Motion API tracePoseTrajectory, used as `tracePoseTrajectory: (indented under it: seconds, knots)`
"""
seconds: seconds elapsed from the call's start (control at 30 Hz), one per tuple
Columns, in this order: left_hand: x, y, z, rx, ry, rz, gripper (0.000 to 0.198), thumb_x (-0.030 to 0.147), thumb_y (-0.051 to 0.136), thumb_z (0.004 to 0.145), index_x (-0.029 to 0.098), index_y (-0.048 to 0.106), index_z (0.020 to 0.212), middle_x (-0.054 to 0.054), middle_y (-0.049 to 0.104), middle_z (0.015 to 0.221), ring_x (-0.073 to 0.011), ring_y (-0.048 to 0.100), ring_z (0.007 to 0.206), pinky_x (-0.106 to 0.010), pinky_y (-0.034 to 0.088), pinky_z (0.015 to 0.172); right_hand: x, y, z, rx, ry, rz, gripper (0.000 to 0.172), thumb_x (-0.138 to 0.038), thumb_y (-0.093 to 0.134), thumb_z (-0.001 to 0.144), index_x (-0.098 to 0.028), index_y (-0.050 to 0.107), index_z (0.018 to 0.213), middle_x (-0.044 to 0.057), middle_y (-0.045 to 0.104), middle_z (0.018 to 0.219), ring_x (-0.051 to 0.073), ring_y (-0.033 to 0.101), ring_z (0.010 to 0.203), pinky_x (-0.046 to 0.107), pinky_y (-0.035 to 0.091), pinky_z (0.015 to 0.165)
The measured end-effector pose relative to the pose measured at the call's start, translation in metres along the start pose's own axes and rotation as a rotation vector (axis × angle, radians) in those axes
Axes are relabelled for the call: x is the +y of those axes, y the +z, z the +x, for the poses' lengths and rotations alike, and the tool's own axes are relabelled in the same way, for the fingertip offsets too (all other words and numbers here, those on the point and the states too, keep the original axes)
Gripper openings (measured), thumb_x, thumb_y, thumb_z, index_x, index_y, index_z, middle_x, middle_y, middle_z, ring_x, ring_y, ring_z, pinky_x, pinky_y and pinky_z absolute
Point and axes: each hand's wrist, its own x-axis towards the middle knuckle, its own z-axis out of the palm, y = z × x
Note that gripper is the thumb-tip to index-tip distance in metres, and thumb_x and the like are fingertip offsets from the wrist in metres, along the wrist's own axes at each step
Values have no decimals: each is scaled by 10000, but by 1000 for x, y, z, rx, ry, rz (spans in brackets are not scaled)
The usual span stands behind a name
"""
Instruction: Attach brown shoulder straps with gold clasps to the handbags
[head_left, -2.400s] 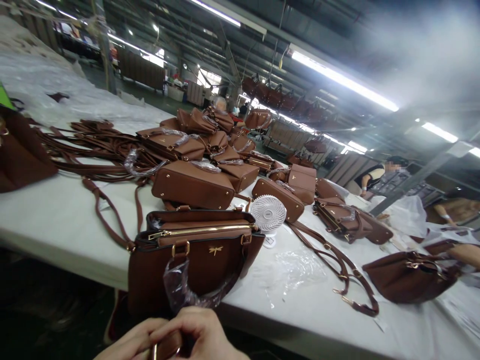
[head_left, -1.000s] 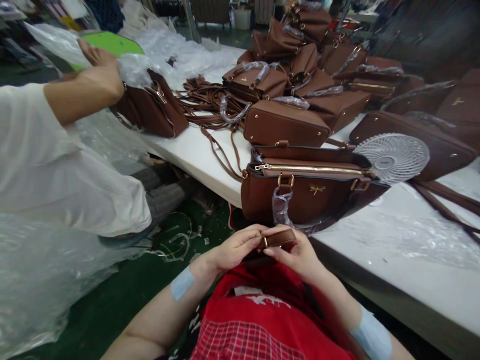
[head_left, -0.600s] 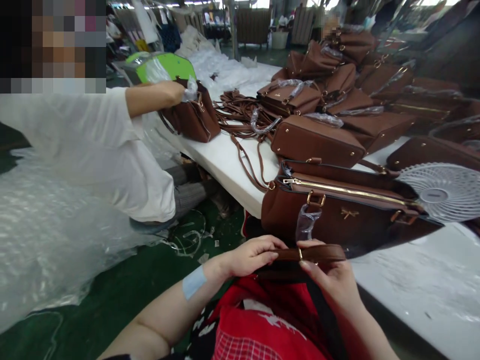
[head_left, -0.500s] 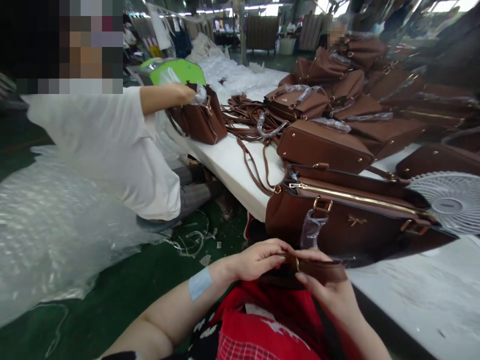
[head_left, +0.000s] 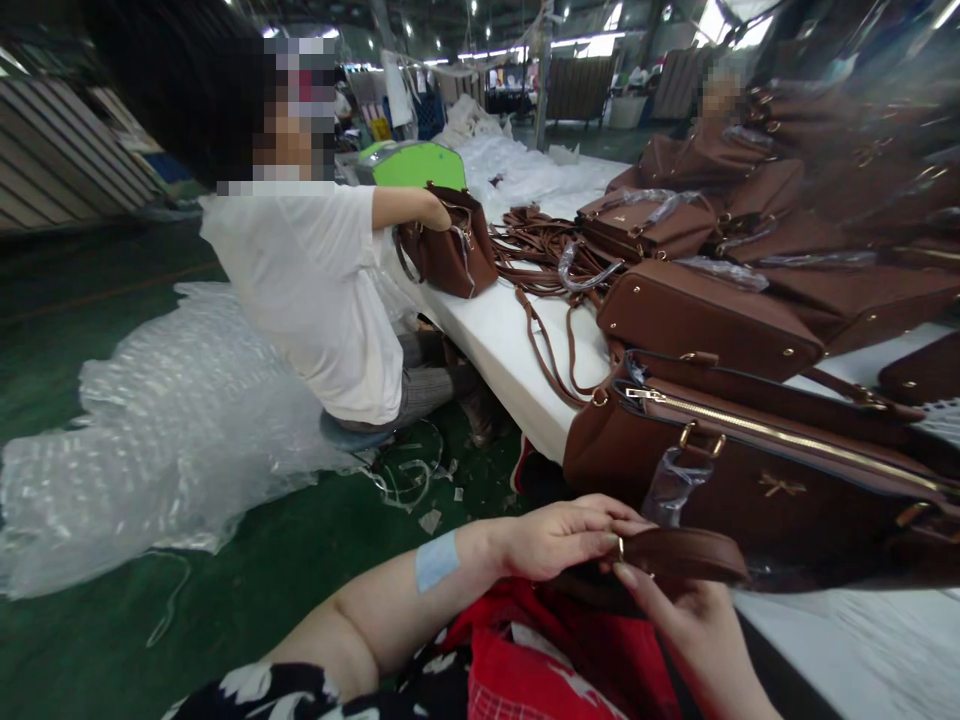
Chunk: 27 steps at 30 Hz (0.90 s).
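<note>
"Brown strap [head_left: 686, 555], gold-toned fitting [head_left: 620, 550] — where is it held?"

"Between two bare hands, low over a red garment [head_left: 592, 635]. The left hand [head_left: 559, 540] has its fingers closed over the strap, their tips at the fitting."

"And the right hand [head_left: 694, 610]?"

"Gripping the same strap from the other side, thumb pressed just below the fitting; its other fingers are mostly hidden behind the strap's loop."

"What stands nearest?"

"A handbag [head_left: 750, 465], brown as well, just beyond the hands at the edge of a white table [head_left: 487, 325]. A gold-toned zipper [head_left: 780, 440] runs along its top, a bow-shaped emblem [head_left: 781, 485] sits on its front, and clear plastic wrap [head_left: 677, 487] covers part of its handle."

"Behind that?"

"A heap of handbags [head_left: 712, 310], the nearest with its studded base toward the camera, and to its left a tangle of straps [head_left: 536, 240]."

"Anyone else at the table?"

"A co-worker [head_left: 322, 300] in a white shirt, seated at far left — one arm stretched to the top of a smaller-looking bag [head_left: 465, 265]. Clear plastic sheeting [head_left: 172, 420] spreads across the green floor [head_left: 75, 660] nearby."
</note>
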Motion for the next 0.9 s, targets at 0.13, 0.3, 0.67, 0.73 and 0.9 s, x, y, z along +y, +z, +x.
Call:
tracePoseTrajectory:
  seconds: [0.13, 0.3, 0.67, 0.73, 0.9]
  knots:
    - [-2, -3, 1, -12, 29, 75, 465, 514, 445, 967, 121, 665, 853, -173, 564, 1296, -229, 542, 1202, -383, 403, 1063, 1, -10, -5, 57, 67, 35, 261, -383, 800, 716, -220, 763, 916, 84, 759, 906, 235, 713, 830, 300, 607, 760]
    - [-4, -11, -3, -10, 37, 156, 426, 508, 512, 938, 136, 660, 792, -159, 583, 1270, -221, 560, 1171, -379, 404, 1065, 0, -23, -8, 193, 99, 96, 364, -386, 786, 736, -239, 726, 1064, 56, 746, 916, 205, 703, 843, 244, 591, 749]
    - [0, -7, -3, 4, 32, 153, 451, 532, 467, 950, 139, 685, 899, -164, 585, 1274, -224, 562, 1183, -372, 402, 1064, -5, -20, -3, 94, 47, 44, 296, -367, 785, 728, -220, 752, 983, 70, 765, 867, 217, 720, 742, 263, 605, 687]
    - [-2, -11, -5, 17, 20, 179, 455, 539, 468, 948, 142, 668, 847, -161, 593, 1260, -218, 568, 1157, -376, 407, 1050, -4, -28, -5, 198, 60, 93, 330, -366, 764, 756, -216, 726, 1047, 64, 755, 856, 204, 707, 722, 255, 600, 668]
    - [0, -10, -1, 50, 78, 136, 416, 498, 499, 946, 133, 661, 833, -172, 571, 1295, -232, 547, 1194, -400, 390, 1071, -7, -15, -3, 127, 37, -6, 332, -395, 813, 687, -238, 751, 972, 58, 759, 899, 234, 717, 825, 277, 603, 739]
